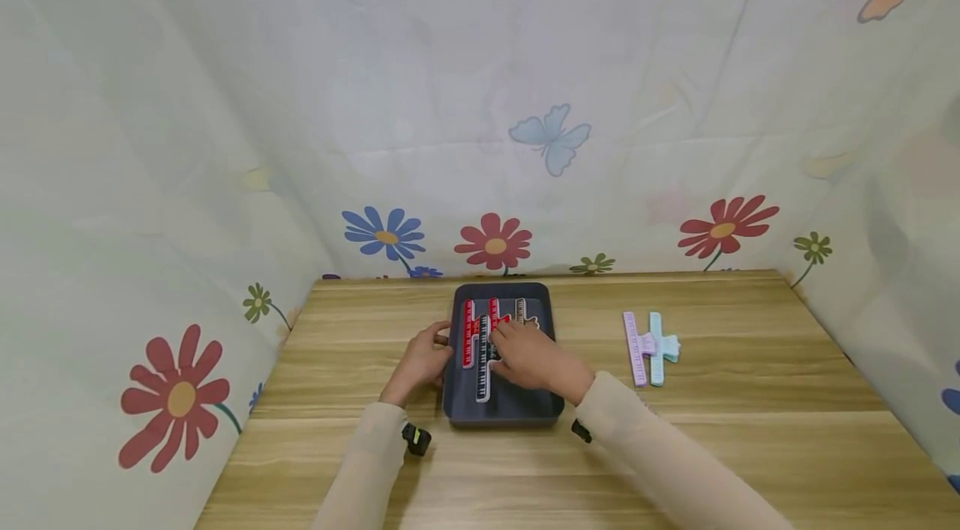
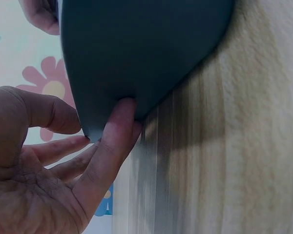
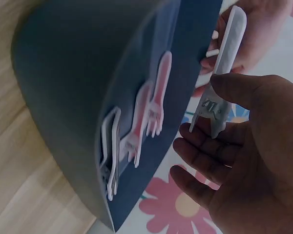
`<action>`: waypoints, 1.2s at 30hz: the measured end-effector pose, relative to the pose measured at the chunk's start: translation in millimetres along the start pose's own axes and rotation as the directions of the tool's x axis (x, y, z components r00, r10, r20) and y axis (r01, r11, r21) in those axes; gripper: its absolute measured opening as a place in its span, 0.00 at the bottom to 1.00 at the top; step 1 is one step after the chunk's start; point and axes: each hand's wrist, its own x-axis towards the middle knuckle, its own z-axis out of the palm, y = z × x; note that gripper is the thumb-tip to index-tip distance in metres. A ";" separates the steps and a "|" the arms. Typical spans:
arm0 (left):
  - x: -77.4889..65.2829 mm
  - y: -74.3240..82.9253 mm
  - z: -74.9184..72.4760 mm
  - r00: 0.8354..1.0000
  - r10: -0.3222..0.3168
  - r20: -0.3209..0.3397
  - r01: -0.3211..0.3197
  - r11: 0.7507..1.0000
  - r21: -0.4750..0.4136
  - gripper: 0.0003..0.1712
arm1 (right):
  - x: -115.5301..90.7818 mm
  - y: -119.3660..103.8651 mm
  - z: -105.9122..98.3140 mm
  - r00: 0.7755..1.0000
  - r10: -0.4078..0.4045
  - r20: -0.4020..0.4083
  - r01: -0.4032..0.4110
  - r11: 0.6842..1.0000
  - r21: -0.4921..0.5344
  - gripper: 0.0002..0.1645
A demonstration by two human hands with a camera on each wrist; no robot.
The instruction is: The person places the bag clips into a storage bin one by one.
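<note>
My right hand (image 1: 531,353) pinches a black piano-key clip (image 1: 482,372) above the dark tray (image 1: 457,409). In the right wrist view, the pale back and metal spring of this clip (image 3: 224,63) face the camera, with thumb and fingers at its clamp end. My left hand (image 1: 426,357) is at the tray's left side, with one fingertip (image 2: 121,114) on the outer wall and others near the rim. Inside the tray lie a red piano-key clip (image 1: 468,347), a second red clip (image 1: 493,307) and a dark one with pale edging (image 1: 521,307), partly hidden by my right hand.
On the wooden table (image 1: 720,447), right of the tray, lie a purple clip (image 1: 635,355) and a light blue clip (image 1: 656,367) side by side. A flower-printed cloth (image 1: 637,205) stands behind the table and at both sides.
</note>
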 end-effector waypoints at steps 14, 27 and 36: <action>1.9 -0.5 -0.5 1.000 -0.011 0.011 0.011 1.000 -0.013 0.32 | 15.3 -26.2 11.1 0.995 0.005 0.099 0.005 0.996 -0.094 0.31; 1.9 -1.0 -0.4 1.000 0.007 0.005 -0.007 1.000 -0.001 0.33 | 24.6 -36.3 18.8 0.990 0.016 0.141 0.007 0.987 -0.162 0.31; 2.2 -2.2 -0.5 1.000 0.010 -0.005 -0.009 1.000 0.024 0.32 | 21.0 -39.3 15.5 0.991 0.017 0.136 0.004 0.989 -0.150 0.35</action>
